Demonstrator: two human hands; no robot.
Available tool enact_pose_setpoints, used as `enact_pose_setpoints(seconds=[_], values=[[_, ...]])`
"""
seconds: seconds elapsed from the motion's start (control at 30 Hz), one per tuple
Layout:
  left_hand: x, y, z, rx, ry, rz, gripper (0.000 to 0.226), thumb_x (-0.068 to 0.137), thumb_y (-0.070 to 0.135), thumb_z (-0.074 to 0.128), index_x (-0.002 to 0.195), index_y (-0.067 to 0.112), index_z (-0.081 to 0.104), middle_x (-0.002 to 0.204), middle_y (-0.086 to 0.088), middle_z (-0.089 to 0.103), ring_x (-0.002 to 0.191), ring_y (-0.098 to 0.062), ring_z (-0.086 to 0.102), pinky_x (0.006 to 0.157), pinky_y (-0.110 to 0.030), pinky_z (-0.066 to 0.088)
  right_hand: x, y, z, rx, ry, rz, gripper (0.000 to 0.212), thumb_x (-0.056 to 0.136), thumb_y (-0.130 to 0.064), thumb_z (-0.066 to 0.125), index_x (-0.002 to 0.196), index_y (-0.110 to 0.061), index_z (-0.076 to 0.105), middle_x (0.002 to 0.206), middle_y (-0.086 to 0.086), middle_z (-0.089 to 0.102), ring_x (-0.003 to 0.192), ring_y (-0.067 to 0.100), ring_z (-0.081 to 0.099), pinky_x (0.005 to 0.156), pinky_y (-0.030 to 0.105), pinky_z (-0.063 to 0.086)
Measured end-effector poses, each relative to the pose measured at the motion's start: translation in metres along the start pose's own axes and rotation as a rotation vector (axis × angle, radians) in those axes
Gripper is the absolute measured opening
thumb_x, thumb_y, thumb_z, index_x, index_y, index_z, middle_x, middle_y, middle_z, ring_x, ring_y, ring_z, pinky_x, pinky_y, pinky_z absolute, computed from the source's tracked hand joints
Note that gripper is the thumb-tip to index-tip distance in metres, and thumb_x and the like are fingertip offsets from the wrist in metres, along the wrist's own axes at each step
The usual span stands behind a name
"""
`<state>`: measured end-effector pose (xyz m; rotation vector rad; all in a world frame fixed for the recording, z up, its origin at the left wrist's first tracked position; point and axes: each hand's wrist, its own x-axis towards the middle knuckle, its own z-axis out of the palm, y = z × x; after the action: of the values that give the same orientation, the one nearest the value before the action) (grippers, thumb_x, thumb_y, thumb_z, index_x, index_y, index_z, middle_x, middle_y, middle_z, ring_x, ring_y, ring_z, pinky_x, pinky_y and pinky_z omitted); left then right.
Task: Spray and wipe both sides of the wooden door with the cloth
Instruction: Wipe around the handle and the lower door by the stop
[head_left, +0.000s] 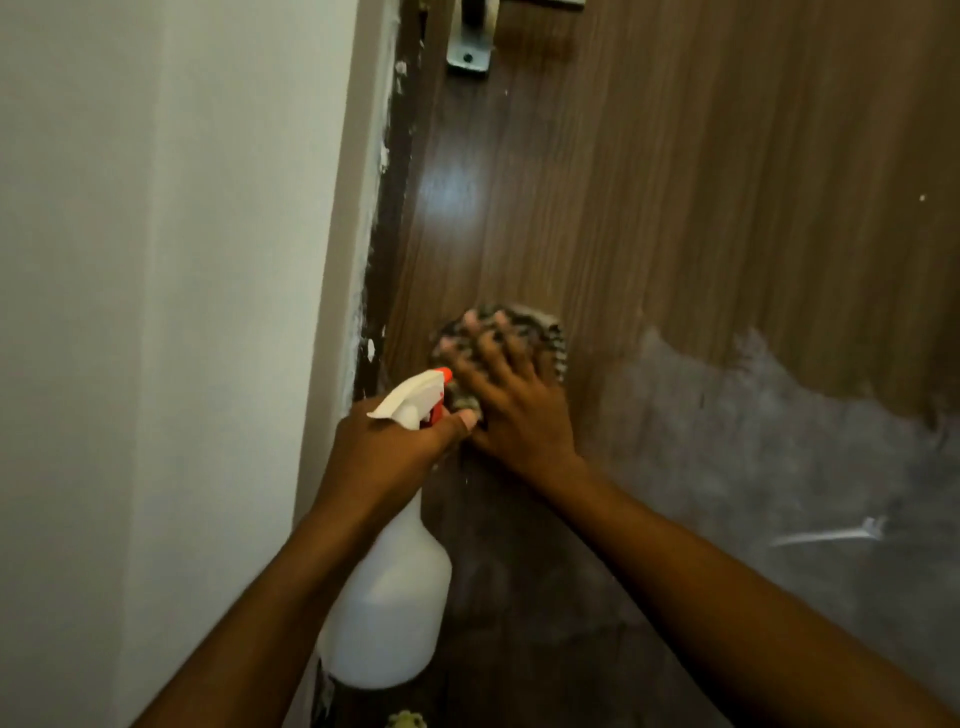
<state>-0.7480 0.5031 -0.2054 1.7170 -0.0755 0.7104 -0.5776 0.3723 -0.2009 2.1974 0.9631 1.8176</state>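
wooden door (675, 182): upright, filling the right of the view, brown grain, glossy reflection near its left edge. cloth (540, 325): dark-and-light patterned, pressed flat against the door face near that left edge, below the metal handle plate (469, 49). right hand (519, 410): spread over the cloth, fingers straight and splayed, blurred; grip open, pressing the cloth to the wood, nothing clasped. left hand (384, 447): grip closed round the neck of the white spray bottle (389, 597), thumb lying beside the orange trigger; bottle body hanging below the fist, orange-tipped nozzle (444, 373) pointing toward the door, just beside the cloth. left thumb tip touching or just short of the right hand; cannot tell which. grey dull patch (779, 467) across the lower right of the door, pale streak within it. dark door frame (389, 208) with white paint smears along the door's left edge; plain pale wall (156, 260) further left.
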Motion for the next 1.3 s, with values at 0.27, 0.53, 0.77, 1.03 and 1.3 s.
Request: enact_pose_setpoints(seconds=[0.27,0.53,0.77,1.03,1.3], values=[[-0.004,-0.004,0.025,0.011,-0.070,0.016,0.073,0.067,0.054,0.066,0.130,0.023,0.047,0.116,0.000,0.059,0.105,-0.020,0.057,0.098,-0.037,0.046,-0.096,0.105,-0.027,-0.038,0.052,0.417,0.064,0.094,-0.039,0.046,0.153,-0.022,0.030,0.161,0.012,0.021,0.150,0.034,0.014,0.119,0.054,0.014],[-0.011,-0.002,0.071,-0.056,-0.146,0.103,0.056,0.078,0.031,0.069,0.131,0.027,0.049,0.102,0.008,0.057,0.098,-0.009,0.057,0.085,-0.023,0.049,-0.080,0.102,-0.024,-0.050,0.052,0.159,0.061,0.094,-0.037,0.049,0.151,-0.021,0.034,0.159,0.013,0.028,0.148,0.037,0.020,0.122,0.046,0.008],[-0.024,-0.001,0.106,-0.067,-0.175,0.127,0.056,0.078,0.030,0.069,0.129,0.024,0.048,0.099,0.016,0.049,0.089,-0.001,0.049,0.081,-0.016,0.041,-0.145,0.171,-0.050,-0.067,-0.024,0.591,0.067,0.095,-0.046,0.035,0.156,-0.020,0.022,0.163,0.008,0.014,0.151,0.029,0.008,0.122,0.047,0.007],[-0.038,0.010,0.153,-0.068,-0.152,0.122,0.063,0.072,0.036,0.076,0.128,0.018,0.054,0.115,0.003,0.061,0.099,-0.011,0.055,0.086,-0.026,0.049,-0.176,0.203,-0.059,-0.063,-0.116,0.609,0.069,0.097,-0.047,0.031,0.157,-0.021,0.012,0.165,0.004,0.003,0.152,0.024,-0.002,0.121,0.052,0.010],[-0.051,0.031,0.192,-0.102,-0.251,0.204,0.058,0.077,0.038,0.071,0.130,0.026,0.052,0.098,0.015,0.055,0.079,0.006,0.050,0.072,-0.009,0.041,-0.107,0.205,-0.069,0.023,-0.021,0.813,0.069,0.096,-0.051,0.031,0.155,-0.027,0.005,0.165,0.004,0.000,0.152,0.026,-0.004,0.122,0.050,0.000]])
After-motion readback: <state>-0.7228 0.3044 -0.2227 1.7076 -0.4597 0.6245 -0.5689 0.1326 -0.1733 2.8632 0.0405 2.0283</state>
